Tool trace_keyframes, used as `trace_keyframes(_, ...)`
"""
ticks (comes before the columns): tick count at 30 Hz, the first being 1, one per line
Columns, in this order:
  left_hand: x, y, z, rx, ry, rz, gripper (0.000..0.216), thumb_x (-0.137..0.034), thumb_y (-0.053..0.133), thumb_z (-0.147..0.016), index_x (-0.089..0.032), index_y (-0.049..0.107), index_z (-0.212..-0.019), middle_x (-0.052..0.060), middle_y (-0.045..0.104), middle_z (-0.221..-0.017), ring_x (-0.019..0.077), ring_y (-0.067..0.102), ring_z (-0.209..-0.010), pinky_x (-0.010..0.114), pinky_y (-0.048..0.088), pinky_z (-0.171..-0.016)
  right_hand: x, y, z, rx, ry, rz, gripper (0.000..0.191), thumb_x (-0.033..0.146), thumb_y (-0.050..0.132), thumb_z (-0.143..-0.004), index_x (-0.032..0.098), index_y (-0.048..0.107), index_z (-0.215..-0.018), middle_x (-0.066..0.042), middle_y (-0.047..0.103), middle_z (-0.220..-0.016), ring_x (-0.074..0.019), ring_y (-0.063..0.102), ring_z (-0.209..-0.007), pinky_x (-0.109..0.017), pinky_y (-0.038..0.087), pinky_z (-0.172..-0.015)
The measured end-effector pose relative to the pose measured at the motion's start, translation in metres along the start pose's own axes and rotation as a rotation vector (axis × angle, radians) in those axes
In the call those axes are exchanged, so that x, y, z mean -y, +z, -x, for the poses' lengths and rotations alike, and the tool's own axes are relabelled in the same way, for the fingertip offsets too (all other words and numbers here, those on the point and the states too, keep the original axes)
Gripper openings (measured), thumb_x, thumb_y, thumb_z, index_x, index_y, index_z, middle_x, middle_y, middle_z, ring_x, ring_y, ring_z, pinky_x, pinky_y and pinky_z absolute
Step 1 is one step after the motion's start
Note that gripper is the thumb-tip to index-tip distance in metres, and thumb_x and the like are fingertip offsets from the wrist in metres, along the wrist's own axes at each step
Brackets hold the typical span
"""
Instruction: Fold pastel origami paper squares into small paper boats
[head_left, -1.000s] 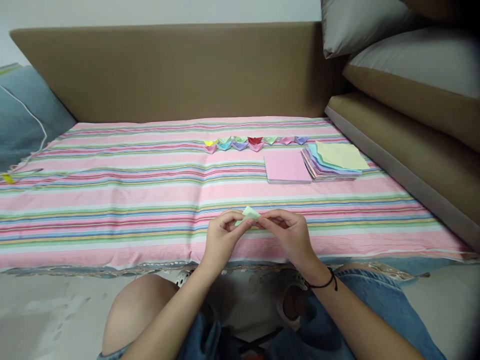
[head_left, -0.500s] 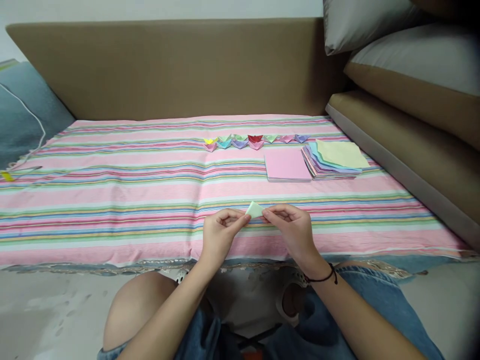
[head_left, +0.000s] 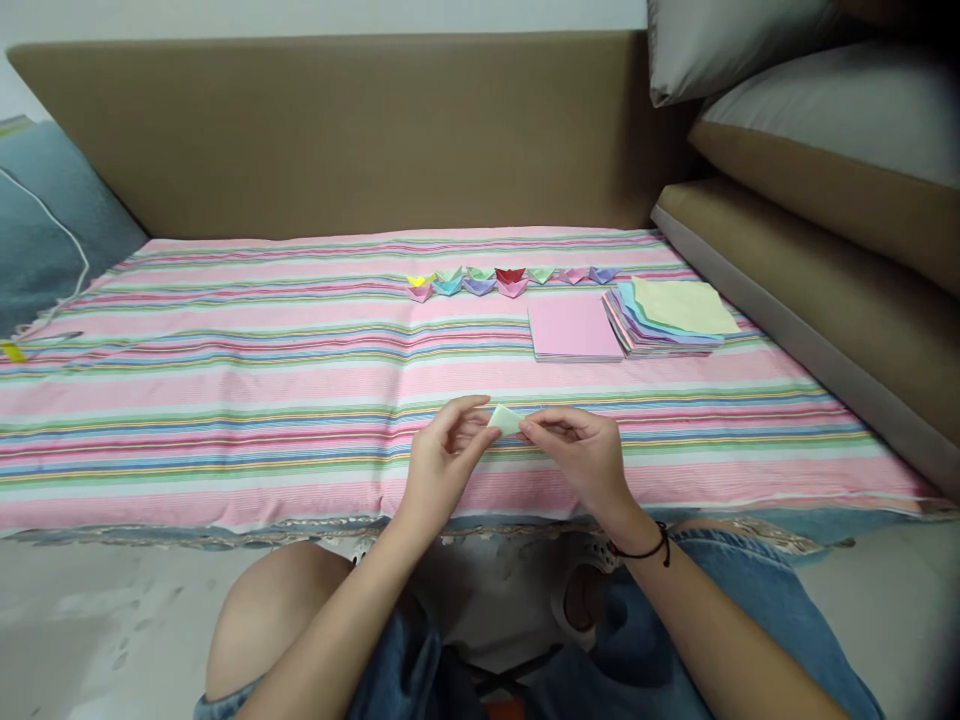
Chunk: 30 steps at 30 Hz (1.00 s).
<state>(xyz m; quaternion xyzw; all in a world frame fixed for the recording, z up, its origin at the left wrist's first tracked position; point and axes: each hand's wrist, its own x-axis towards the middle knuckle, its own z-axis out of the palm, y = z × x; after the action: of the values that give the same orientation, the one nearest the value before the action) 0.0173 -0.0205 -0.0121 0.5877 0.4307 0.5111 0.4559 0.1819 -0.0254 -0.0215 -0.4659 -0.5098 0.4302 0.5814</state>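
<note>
Both our hands meet at the lower middle of the frame, the left hand (head_left: 442, 465) and the right hand (head_left: 581, 455) each pinching one end of a small pale green folded paper (head_left: 505, 420) between thumb and fingertips. We hold it just above the near edge of the striped cloth (head_left: 225, 400), close to the body, so that the folds can be worked in the air with both sets of fingertips; how far it is folded is too small to tell. On the right wrist sits a dark cord bracelet (head_left: 651, 549).

Farther up the cloth, right of centre, lies a pink paper stack (head_left: 574, 328), and just to its right a fanned stack of coloured sheets (head_left: 667, 320) with a pale yellow one on top, both within easy reach of the right hand. Beyond them, across the upper middle, a row of small folded paper boats (head_left: 510, 281) stands in pink, blue, purple, red, green and yellow, lined up out of the working space.

A brown backrest (head_left: 337, 130) rises behind the cloth, with grey and brown cushions (head_left: 817, 130) piled at the upper right. At the far left edge a white cable (head_left: 64, 268) trails across a blue-grey cushion (head_left: 45, 240). Our knees in blue denim (head_left: 750, 600) fill the bottom of the frame.
</note>
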Motion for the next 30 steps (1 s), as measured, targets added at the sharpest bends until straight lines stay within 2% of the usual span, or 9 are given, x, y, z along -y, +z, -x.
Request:
trace_keyframes(2, -0.002, -0.003, -0.001, 0.039, 0.079, -0.127, 0.031, -0.025, 0.065, -0.078, -0.023, 0.062, -0.109, 0.005, 0.066, -0.098, 0.0153, 0.063, -0.081, 0.025, 0.054, -0.070, -0.001, 0.000, 0.001, 0.043, -0.005, 0.016, 0.006, 0.025, 0.071, -0.070, 0.019, 0.071, -0.071, -0.002, 0.071, -0.069, -0.0167, 0.066, -0.062, -0.027, 0.055, -0.058)
trace_keyframes(5, -0.004, -0.007, -0.003, 0.055, 0.122, -0.217, 0.018, -0.028, 0.065, -0.078, -0.021, 0.068, -0.095, 0.006, 0.066, -0.096, 0.0167, 0.063, -0.082, 0.025, 0.053, -0.069, -0.001, 0.000, 0.002, 0.088, -0.005, 0.024, 0.007, 0.026, 0.072, -0.070, 0.019, 0.071, -0.072, -0.003, 0.071, -0.068, -0.0184, 0.067, -0.063, -0.029, 0.056, -0.059)
trace_keyframes(9, -0.006, -0.009, -0.003, 0.048, 0.109, -0.202, 0.017, -0.030, 0.066, -0.077, -0.019, 0.068, -0.089, 0.008, 0.066, -0.092, 0.0175, 0.062, -0.078, 0.025, 0.053, -0.065, 0.002, 0.001, 0.002, 0.131, -0.006, 0.021, 0.006, 0.026, 0.071, -0.071, 0.020, 0.071, -0.073, -0.002, 0.072, -0.070, -0.0203, 0.069, -0.066, -0.032, 0.058, -0.062)
trace_keyframes(14, -0.007, -0.008, -0.005, 0.067, 0.149, -0.169, 0.009, -0.027, 0.066, -0.077, -0.018, 0.069, -0.080, 0.008, 0.067, -0.091, 0.0197, 0.063, -0.087, 0.026, 0.053, -0.068, 0.004, 0.000, 0.003, 0.153, -0.033, 0.058, 0.005, 0.026, 0.071, -0.071, 0.021, 0.071, -0.072, -0.002, 0.072, -0.070, -0.0210, 0.069, -0.066, -0.032, 0.058, -0.062)
trace_keyframes(20, -0.004, -0.004, -0.004, 0.015, 0.009, -0.066, 0.008, -0.024, 0.067, -0.075, -0.017, 0.068, -0.074, 0.004, 0.069, -0.079, 0.0158, 0.064, -0.073, 0.023, 0.052, -0.064, 0.001, 0.003, 0.003, 0.094, -0.010, 0.005, 0.006, 0.026, 0.072, -0.070, 0.021, 0.071, -0.072, -0.002, 0.072, -0.071, -0.0203, 0.069, -0.065, -0.033, 0.059, -0.063)
trace_keyframes(26, -0.002, 0.001, -0.002, -0.069, -0.175, 0.017, 0.016, -0.030, 0.072, -0.068, -0.015, 0.070, -0.071, 0.005, 0.071, -0.071, 0.0180, 0.066, -0.065, 0.026, 0.053, -0.060, -0.001, 0.008, 0.004, -0.015, 0.057, -0.060, 0.022, 0.029, 0.077, -0.063, 0.019, 0.067, -0.079, -0.003, 0.071, -0.069, -0.0197, 0.068, -0.065, -0.030, 0.058, -0.060)
trace_keyframes(30, -0.004, 0.003, 0.000, -0.115, -0.140, -0.029, 0.015, -0.030, 0.073, -0.067, -0.016, 0.071, -0.070, 0.005, 0.072, -0.069, 0.0183, 0.066, -0.064, 0.025, 0.053, -0.059, -0.001, 0.010, 0.002, -0.020, 0.082, -0.070, 0.026, 0.031, 0.078, -0.061, 0.019, 0.065, -0.081, -0.002, 0.070, -0.068, -0.0182, 0.067, -0.064, -0.029, 0.056, -0.059)
